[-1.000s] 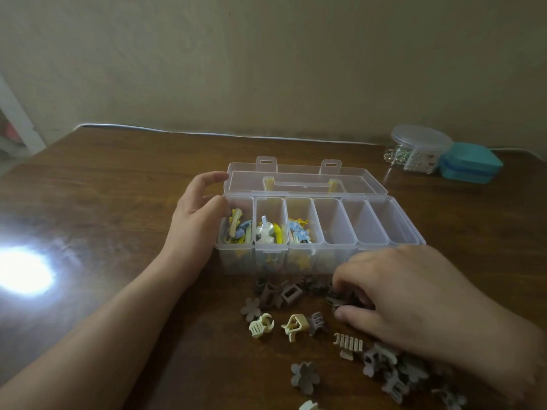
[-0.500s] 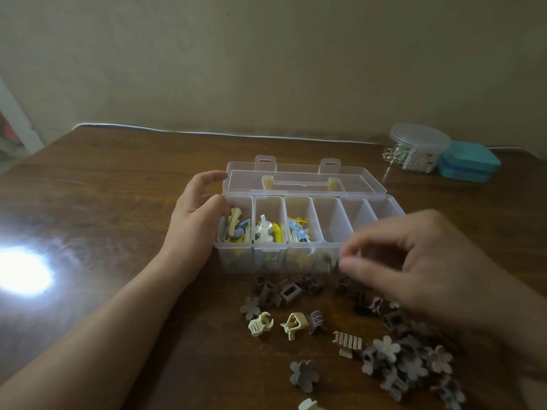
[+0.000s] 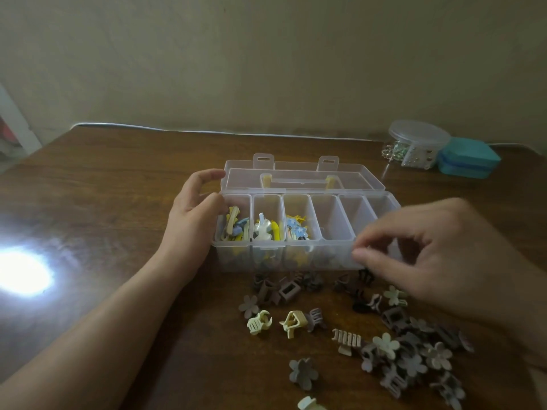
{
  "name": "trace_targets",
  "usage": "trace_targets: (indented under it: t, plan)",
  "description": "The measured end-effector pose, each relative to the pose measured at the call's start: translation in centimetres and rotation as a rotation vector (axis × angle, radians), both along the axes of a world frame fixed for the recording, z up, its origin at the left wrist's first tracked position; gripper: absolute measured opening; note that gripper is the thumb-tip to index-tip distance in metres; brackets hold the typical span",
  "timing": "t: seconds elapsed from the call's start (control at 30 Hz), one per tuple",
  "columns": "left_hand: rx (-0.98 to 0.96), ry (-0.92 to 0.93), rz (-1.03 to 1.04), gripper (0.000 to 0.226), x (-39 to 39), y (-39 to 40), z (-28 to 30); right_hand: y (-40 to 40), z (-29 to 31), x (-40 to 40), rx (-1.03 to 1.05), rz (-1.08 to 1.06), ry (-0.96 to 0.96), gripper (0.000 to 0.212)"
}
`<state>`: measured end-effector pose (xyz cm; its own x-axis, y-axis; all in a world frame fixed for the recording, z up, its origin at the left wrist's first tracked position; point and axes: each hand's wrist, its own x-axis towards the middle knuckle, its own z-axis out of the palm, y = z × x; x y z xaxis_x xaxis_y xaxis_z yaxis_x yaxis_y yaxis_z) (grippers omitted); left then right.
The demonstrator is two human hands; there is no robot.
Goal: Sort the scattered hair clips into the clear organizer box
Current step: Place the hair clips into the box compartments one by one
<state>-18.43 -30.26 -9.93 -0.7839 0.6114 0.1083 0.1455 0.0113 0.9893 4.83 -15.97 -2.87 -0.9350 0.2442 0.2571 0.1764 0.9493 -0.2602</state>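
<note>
Wooden table (image 3: 118, 184), open organizer box (image 3: 305, 247), clips (image 3: 384, 347) along near edge

wall (image 3: 266, 54): plain, beige, dim | tabletop (image 3: 103, 179): dark brown wood, meets wall at far edge | cable (image 3: 207, 131): pale, along that far edge | glare (image 3: 20, 273): bright white patch on tabletop, left | far left: pale upright strip (image 3: 11, 119), possibly a door frame

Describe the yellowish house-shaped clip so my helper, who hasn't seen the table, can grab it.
Start at the clear organizer box and look at the loose clips just in front of it. The yellowish clip lies near the middle, between a cream claw clip and a brown one; only it has an open triangular frame.
</note>
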Motion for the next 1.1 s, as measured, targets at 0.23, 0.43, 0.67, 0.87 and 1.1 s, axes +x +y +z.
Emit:
trace_targets:
  t: [0.23, 0.43, 0.67, 0.87, 1.1]
  plan:
    - [0.002, -0.007, 0.003, 0.055, 0.0, 0.1, -0.1, -1.6, -1.9, -0.9, 0.239, 0.052, -0.238, 0.039]
    - [0.019, -0.015, -0.001, 0.055, 0.0, 0.1, -0.1, -0.6, -1.5, -0.7, 0.037, 0.092, -0.126, 0.024]
    - [0.008, -0.012, -0.013, 0.054, -0.2, 0.0, -0.2, 0.6, -2.3, -1.8, -0.141, -0.167, 0.333, 0.025]
    - [0.012, -0.005, -0.008, 0.056, -0.2, 0.1, -0.2, 0.9, -2.4, -1.7, 0.042, -0.075, 0.268, 0.032]
    - [0.016, -0.007, -0.012, 0.058, -0.2, 0.1, -0.2, 0.3, -0.6, -0.1, 0.078, 0.094, -0.116, 0.033]
